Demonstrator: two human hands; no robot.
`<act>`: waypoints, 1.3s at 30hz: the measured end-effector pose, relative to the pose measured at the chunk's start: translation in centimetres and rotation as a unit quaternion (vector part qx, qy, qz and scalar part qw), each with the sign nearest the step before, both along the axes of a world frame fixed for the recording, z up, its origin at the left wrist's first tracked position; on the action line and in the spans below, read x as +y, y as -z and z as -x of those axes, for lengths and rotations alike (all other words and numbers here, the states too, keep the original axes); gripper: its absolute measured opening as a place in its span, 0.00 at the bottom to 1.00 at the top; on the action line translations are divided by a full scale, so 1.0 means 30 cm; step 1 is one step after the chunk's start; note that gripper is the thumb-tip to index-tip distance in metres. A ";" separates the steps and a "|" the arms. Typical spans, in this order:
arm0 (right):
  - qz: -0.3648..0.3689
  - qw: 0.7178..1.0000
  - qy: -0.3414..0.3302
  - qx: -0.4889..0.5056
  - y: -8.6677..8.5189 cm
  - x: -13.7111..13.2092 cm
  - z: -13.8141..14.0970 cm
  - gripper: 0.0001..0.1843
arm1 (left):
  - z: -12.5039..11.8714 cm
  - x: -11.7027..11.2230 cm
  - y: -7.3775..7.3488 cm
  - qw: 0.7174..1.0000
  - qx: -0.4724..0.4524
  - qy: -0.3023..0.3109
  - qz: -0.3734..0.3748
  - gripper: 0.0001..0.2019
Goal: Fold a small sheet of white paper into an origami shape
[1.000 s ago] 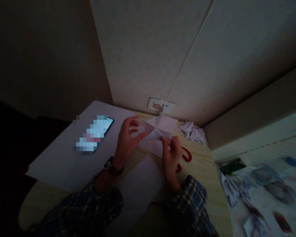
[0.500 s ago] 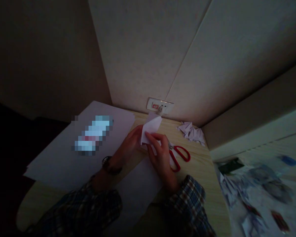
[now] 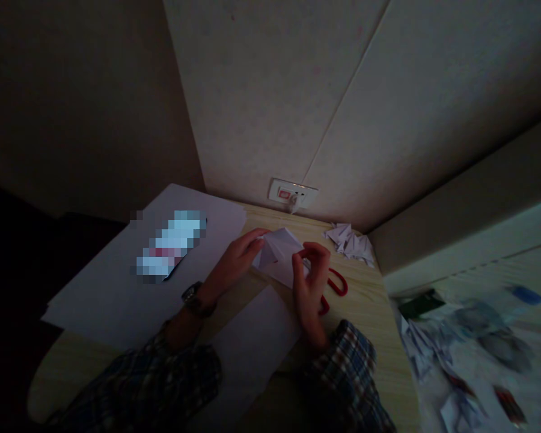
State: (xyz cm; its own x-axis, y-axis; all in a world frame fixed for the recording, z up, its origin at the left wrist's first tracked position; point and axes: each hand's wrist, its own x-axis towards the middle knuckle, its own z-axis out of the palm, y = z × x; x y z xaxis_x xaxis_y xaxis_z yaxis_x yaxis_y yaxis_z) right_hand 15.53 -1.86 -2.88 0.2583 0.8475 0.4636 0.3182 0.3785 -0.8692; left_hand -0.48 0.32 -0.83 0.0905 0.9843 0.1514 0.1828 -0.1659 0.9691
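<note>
A partly folded white paper lies on the wooden table between both hands. My left hand grips its left corner with curled fingers. My right hand pinches its right edge between thumb and fingers. Red-handled scissors lie just behind my right hand, partly hidden by it. A watch sits on my left wrist.
A large white sheet at left carries a lit phone. Another white sheet lies near me. Folded paper pieces pile in the far corner. A wall socket sits behind. Clutter lies at right.
The paper stood up folded between my hands half a second ago; now it lies flatter and spread wider. My right hand shifted right, covering part of the scissors.
</note>
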 end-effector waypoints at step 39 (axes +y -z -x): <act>-0.036 0.983 0.003 -0.181 -0.011 0.012 -0.019 0.09 | 0.017 0.001 -0.025 0.973 -0.181 0.033 0.139 0.25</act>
State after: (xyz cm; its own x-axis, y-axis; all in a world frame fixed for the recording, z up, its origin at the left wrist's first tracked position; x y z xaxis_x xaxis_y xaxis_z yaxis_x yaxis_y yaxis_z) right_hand 16.11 -1.51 -2.55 0.0695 0.8085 0.5843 0.6040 0.4321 -0.6697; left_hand -0.98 0.35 -0.09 0.1459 0.9856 -0.0856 -0.1801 0.1116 0.9773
